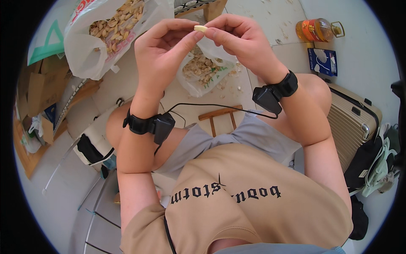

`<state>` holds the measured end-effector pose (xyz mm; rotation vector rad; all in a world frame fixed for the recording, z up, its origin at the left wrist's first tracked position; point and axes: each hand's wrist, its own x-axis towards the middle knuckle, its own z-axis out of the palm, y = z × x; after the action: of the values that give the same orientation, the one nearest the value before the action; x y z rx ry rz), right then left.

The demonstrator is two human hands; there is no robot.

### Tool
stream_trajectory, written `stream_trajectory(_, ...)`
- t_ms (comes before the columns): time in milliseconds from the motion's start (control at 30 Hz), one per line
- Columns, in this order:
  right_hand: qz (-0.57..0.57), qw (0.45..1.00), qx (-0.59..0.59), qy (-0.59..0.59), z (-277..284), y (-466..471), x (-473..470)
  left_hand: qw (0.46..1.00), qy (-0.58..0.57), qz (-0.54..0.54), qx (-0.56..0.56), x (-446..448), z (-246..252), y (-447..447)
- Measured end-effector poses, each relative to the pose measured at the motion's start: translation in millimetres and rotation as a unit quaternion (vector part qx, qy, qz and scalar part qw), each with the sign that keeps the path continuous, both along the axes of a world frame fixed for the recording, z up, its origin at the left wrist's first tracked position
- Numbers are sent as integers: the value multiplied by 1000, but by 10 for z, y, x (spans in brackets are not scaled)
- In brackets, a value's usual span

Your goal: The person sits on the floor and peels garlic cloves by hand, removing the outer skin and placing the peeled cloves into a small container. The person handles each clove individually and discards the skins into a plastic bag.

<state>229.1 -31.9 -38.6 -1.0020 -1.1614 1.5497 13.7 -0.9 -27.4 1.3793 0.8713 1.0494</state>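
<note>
A pale garlic clove [200, 28] is pinched between the fingertips of both hands, at the top middle of the head view. My left hand [161, 44] has its thumb and forefinger on the clove's left end. The thumb and forefinger of my right hand [242, 38] meet at its right end. Below the hands, a white plastic bag [198, 90] on the floor holds papery garlic skins [203, 68]. Left of my left hand, a larger plastic bag [84, 63] stands open with many unpeeled garlic cloves [119, 23] in it.
Loose skins litter the tiled floor [269, 19]. On the right are a bottle of cooking oil [317, 30], a blue box [323, 62] and a ribbed suitcase [352, 114]. A cardboard box [47, 85] is at left. A cable [209, 104] links both wrist straps above a wooden stool [220, 112].
</note>
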Motion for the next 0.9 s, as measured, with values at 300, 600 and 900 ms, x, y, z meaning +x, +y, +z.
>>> stream_trajectory(300,-11,1000,24,-1,-35,-1,-27,1000,6,22,1,-16,-75,4)
stream_trajectory(600,-27,991,90,-90,-142,-49,-102,997,37,30,52,-8,-98,-13)
stream_trajectory(900,54,995,-73,35,-28,-18,-17,982,79,51,161,-16,-50,46)
